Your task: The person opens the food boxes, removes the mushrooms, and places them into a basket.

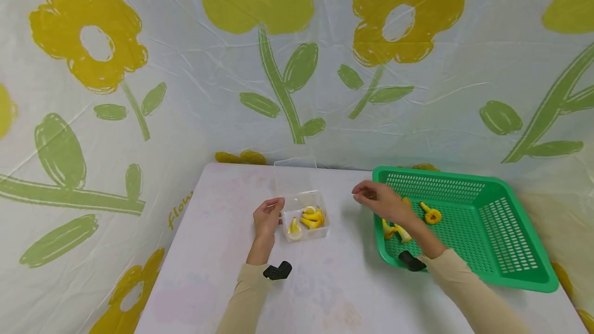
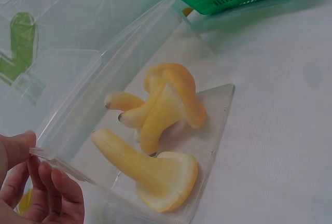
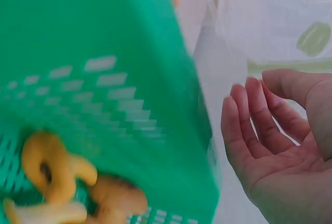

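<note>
A clear plastic box (image 1: 312, 235) stands on the table with its hinged lid (image 1: 295, 175) raised at the back. Inside it lie a cluster of yellow mushrooms (image 2: 171, 97) and a single pale-capped mushroom (image 2: 168, 180) apart from them. My left hand (image 1: 266, 219) pinches the box's left rim between thumb and forefinger, the other fingers curled below. Over the left edge of the green basket (image 1: 473, 241), my right hand (image 1: 382, 201) hovers with loosely bent fingers and holds nothing. Several yellow mushrooms (image 1: 432, 216) lie in the basket, some partly hidden under the right forearm.
The white table (image 1: 185, 272) carries the box near its back edge and the basket on the right. A flower-printed sheet (image 1: 195, 92) hangs behind and to the left. Table surface separates the box from the basket.
</note>
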`<state>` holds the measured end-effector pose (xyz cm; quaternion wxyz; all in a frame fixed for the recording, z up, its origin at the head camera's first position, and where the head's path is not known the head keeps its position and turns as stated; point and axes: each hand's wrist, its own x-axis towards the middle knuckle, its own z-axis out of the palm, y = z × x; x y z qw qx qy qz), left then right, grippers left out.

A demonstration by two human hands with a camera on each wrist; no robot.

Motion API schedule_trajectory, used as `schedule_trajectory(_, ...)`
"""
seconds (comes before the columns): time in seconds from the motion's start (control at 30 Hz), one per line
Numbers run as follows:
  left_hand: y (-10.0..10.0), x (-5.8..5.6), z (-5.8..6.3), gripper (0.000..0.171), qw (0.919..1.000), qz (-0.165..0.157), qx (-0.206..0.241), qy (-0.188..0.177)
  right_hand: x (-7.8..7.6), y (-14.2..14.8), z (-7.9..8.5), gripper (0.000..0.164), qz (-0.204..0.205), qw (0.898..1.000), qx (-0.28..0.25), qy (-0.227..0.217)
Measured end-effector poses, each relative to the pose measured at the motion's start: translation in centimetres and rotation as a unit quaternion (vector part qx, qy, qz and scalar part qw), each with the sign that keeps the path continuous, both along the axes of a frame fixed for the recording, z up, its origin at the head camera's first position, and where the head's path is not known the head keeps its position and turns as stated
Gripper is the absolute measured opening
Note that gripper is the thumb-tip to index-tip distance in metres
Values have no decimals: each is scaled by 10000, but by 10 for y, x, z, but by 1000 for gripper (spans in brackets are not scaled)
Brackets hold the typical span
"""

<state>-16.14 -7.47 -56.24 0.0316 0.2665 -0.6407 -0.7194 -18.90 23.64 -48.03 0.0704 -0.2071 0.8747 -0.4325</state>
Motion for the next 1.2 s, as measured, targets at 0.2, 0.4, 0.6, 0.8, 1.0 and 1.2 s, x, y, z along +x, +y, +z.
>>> schedule_trajectory(0.2,2,0,3,25,10000,61,-7,-76,-3,-30,-8,15,171,9999,-4,-17)
schedule_trajectory(0.4,6,-1,10,25,9998,109,10,-173,-3,-58,-15,16,529,9982,-118,-257)
schedule_trajectory(0.6,7,-4,13,27,9988,169,57,-464,-3,-87,-23,16,778,9951,-125,-593)
schedule_trajectory(0.8,8,-5,17,28,9978,199,43,-624,-3,-109,-27,16,1122,9916,-123,-633)
schedule_trajectory(1.0,9,-5,17,32,9986,289,155,-414,-2,-126,-36,20,1577,9861,-89,-525)
schedule_trajectory(1.2,6,-6,13,30,9989,333,193,-269,-1,-142,-47,23,1871,9807,2,-567)
